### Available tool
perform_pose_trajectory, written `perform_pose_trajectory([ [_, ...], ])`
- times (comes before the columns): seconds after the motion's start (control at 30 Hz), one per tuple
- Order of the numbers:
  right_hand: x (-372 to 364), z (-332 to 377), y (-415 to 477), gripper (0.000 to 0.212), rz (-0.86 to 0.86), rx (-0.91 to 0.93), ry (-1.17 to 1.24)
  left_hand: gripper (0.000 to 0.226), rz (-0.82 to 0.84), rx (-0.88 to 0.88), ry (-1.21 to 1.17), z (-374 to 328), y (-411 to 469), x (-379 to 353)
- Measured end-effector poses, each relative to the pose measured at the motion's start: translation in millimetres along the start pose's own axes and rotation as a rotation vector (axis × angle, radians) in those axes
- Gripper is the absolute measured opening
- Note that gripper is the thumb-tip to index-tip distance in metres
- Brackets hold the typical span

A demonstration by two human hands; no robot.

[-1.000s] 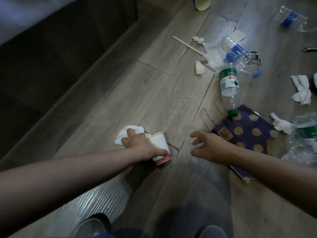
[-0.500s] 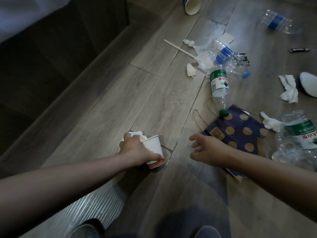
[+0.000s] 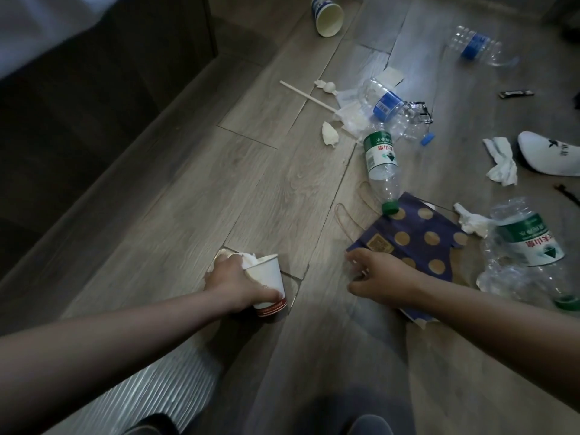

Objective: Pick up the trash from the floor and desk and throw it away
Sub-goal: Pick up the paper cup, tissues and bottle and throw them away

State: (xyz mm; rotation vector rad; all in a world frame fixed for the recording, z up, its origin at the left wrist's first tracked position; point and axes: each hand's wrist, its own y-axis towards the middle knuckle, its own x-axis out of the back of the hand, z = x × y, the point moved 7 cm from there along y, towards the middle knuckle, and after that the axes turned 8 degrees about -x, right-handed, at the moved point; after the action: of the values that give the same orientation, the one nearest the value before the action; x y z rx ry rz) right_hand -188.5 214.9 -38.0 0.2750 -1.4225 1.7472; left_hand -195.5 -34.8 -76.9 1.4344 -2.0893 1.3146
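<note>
Two clear plastic bottles carry green labels with red Chinese characters: one bottle (image 3: 381, 161) lies empty on the wooden floor (image 3: 188, 199) with its green cap touching a navy paper bag (image 3: 423, 237) printed with gold dots, and the crushed bottle (image 3: 527, 243) lies just beside the bag's right edge. A blue-labelled bottle (image 3: 387, 105) lies further off among clear wrappers and a thin white stick (image 3: 307, 97); its print is too small to read. The left hand (image 3: 238, 284) grips a white paper cup (image 3: 270, 287), fingers wrapped round its wall; the cup has a red band at its base and faint red print that cannot be read, stands tilted on the floor, and has a crumpled tissue (image 3: 248, 260) bunched at its mouth under the fingertips. The right hand (image 3: 383, 277) holds nothing, its fingers loosely bent over the near corner of the bag. A blue-printed cup (image 3: 328, 15) lies on its side far ahead, showing a bare inside
</note>
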Motion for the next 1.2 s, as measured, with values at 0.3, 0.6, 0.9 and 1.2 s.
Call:
perform_pose_trajectory([
  [0.3,5.3,-10.3,-6.6,0.056,-0.006,-0.018,-0.032,0.071,-0.01,-0.05,-0.2,2.9,-1.9,-2.2],
  [0.6,27.3,-18.9,3.0,0.053,-0.072,-0.018,-0.035,0.08,0.016,-0.084,-0.276,-2.1,4.5,2.1],
  [0.9,95.9,-36.1,43.6,0.053,-0.285,-0.128,-0.032,0.082,-0.073,-0.202,-0.314,-44.9,23.0,43.4],
  [1.2,129.3,-51.1,92.9,0.076,-0.421,-0.22,0.209,0.084,-0.111,-0.213,-0.288,-49.9,39.7,54.0],
])
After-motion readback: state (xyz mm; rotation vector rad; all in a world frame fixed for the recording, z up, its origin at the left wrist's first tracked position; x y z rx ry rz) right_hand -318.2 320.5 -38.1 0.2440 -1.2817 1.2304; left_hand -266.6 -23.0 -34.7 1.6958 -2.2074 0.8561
